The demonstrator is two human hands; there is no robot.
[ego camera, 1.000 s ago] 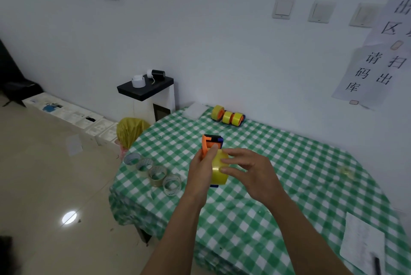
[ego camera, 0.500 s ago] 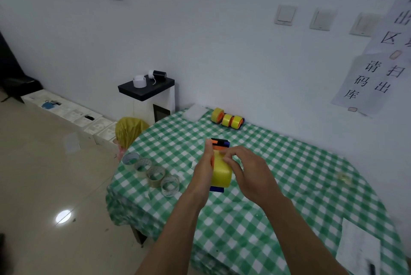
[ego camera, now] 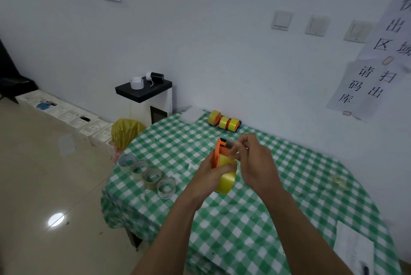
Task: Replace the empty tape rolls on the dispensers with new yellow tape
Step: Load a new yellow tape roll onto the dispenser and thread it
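Glossy yellow roll [ego camera: 225, 180], orange plastic dispenser [ego camera: 216, 155]

L hand [ego camera: 212, 175] gripping, R hand [ego camera: 255, 163] pinching

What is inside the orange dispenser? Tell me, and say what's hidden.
A yellow roll sits in the dispenser. The left hand grips around both, covering the roll's core. The right hand pinches the dispenser's front end, hiding that part.

Seems a plain stockroom: printed paper notices [ego camera: 364, 88] taped to the white wall [ego camera: 200, 41], white foam packing trays [ego camera: 73, 117] lining the glossy tiled floor [ego camera: 44, 185].
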